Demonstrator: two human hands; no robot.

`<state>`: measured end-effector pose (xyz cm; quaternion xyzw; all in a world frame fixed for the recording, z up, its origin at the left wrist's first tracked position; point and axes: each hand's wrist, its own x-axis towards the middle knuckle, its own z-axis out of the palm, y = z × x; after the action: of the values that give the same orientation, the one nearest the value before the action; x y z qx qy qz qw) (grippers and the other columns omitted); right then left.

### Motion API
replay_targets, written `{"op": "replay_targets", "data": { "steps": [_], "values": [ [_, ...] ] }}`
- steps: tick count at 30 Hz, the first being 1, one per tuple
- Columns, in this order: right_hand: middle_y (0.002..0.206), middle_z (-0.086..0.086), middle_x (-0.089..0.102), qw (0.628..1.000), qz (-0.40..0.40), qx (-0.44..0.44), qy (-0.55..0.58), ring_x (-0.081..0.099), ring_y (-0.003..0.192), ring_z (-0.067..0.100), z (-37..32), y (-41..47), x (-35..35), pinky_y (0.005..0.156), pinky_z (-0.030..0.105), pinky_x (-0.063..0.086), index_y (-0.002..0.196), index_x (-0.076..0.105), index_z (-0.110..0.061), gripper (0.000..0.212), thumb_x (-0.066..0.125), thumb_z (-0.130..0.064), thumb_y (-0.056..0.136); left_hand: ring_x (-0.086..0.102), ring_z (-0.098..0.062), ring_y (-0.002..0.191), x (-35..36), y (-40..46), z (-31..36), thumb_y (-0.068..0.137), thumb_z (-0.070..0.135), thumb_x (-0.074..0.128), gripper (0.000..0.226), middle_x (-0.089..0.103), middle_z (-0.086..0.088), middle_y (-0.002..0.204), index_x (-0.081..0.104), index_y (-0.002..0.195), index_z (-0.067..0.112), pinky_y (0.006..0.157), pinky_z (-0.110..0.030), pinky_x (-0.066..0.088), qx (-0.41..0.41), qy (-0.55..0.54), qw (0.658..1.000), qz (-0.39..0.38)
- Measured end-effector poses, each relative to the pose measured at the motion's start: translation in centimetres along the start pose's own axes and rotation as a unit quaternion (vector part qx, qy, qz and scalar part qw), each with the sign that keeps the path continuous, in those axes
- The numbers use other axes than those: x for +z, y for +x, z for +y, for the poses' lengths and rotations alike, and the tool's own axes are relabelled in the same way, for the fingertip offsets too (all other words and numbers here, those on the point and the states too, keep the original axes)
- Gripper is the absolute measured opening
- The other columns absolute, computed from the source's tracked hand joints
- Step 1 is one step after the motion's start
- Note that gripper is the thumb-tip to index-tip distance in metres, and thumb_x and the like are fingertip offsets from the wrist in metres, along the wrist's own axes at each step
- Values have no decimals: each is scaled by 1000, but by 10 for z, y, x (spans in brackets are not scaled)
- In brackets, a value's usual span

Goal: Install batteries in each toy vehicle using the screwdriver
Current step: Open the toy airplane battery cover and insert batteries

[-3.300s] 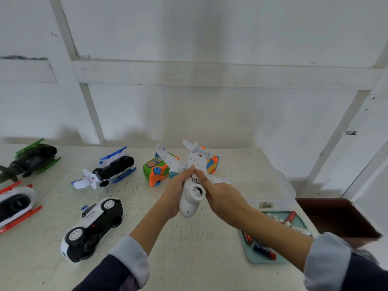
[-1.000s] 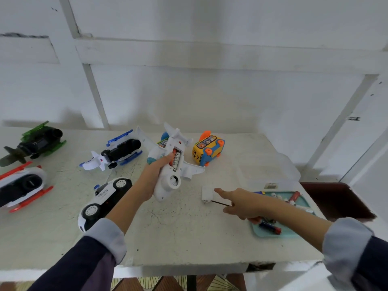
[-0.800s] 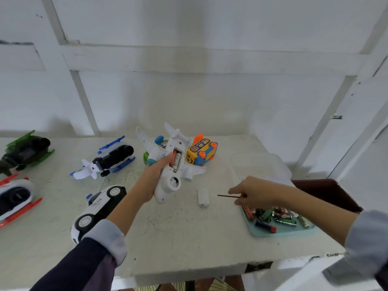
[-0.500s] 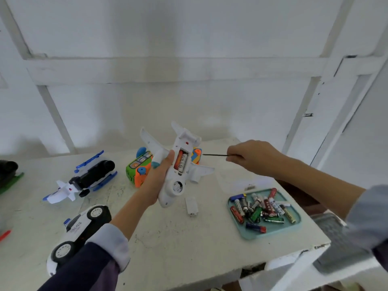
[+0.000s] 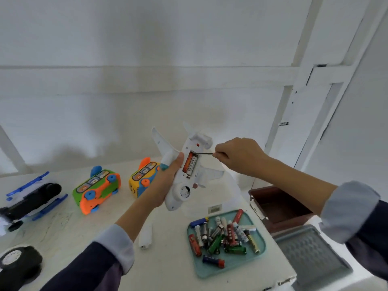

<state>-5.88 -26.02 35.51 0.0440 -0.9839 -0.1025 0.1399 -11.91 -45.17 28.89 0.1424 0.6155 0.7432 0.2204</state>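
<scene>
My left hand (image 5: 162, 181) grips a white toy plane (image 5: 182, 185), belly up and raised above the table. Its battery bay is open and shows batteries (image 5: 190, 164) inside. My right hand (image 5: 237, 156) pinches a thin dark screwdriver (image 5: 203, 152) whose tip touches the top end of the bay. The white battery cover (image 5: 146, 236) lies on the table below my left wrist. A teal tray (image 5: 258, 260) of several loose batteries sits at the right front.
A green-orange toy bus (image 5: 97, 191) and a yellow toy bus (image 5: 143, 179) lie behind the plane. A blue-black vehicle (image 5: 31, 198) and a police car (image 5: 19, 263) are at the left. A brown box (image 5: 279, 206) and grey lid (image 5: 310, 255) stand beyond the table's right edge.
My right hand picked up the screwdriver from the table and brought its tip to the plane's open battery bay. The cover now lies on the table. The view swung right.
</scene>
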Motion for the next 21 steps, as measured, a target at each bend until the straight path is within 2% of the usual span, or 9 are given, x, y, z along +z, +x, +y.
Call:
{"op": "replay_targets", "data": {
  "steps": [4, 9, 13, 15, 18, 21],
  "values": [
    [60, -3, 41, 1000, 5, -1, 17, 45, 61, 21, 33, 3, 14, 49, 27, 26, 71, 40, -16, 37, 31, -36, 100, 69, -24, 70, 27, 22, -7, 92, 47, 50, 43, 73, -13, 91, 64, 114, 13, 63, -35, 55, -13, 30, 999, 26],
    [61, -3, 38, 1000, 18, -20, 16, 45, 62, 22, 62, 7, 31, 47, 26, 23, 76, 42, -14, 34, 30, -35, 100, 68, -15, 65, 57, 38, -11, 97, 42, 46, 33, 73, -5, 81, 64, 105, 16, 59, -28, 53, -1, 36, 999, 41],
    [59, -3, 37, 999, 16, -48, 19, 46, 62, 22, 78, 14, 38, 47, 26, 23, 73, 42, -13, 36, 29, -35, 100, 68, -22, 80, 71, 44, -14, 97, 41, 48, 28, 72, -9, 89, 65, 99, 18, 74, -36, 56, 27, 73, 993, 89],
    [57, -2, 37, 998, 14, -61, 25, 45, 60, 22, 83, 16, 40, 47, 26, 23, 65, 37, -14, 39, 31, -34, 99, 68, -26, 85, 72, 47, -16, 96, 42, 49, 30, 72, -12, 91, 65, 96, 17, 80, -39, 54, 45, 117, 987, 103],
    [55, -1, 35, 997, 7, -67, 40, 39, 55, 21, 85, 19, 43, 45, 26, 21, 58, 28, -17, 44, 33, -32, 98, 67, -27, 82, 67, 50, -18, 94, 46, 52, 34, 70, -11, 86, 65, 92, 15, 78, -41, 54, 45, 180, 974, 128],
    [52, 0, 34, 997, 5, -60, 57, 28, 47, 16, 85, 21, 48, 45, 27, 21, 57, 29, -15, 44, 35, -31, 97, 64, -25, 74, 59, 54, -20, 93, 45, 54, 33, 68, -6, 78, 64, 88, 14, 71, -39, 53, 49, 237, 959, 147]
  ]
}}
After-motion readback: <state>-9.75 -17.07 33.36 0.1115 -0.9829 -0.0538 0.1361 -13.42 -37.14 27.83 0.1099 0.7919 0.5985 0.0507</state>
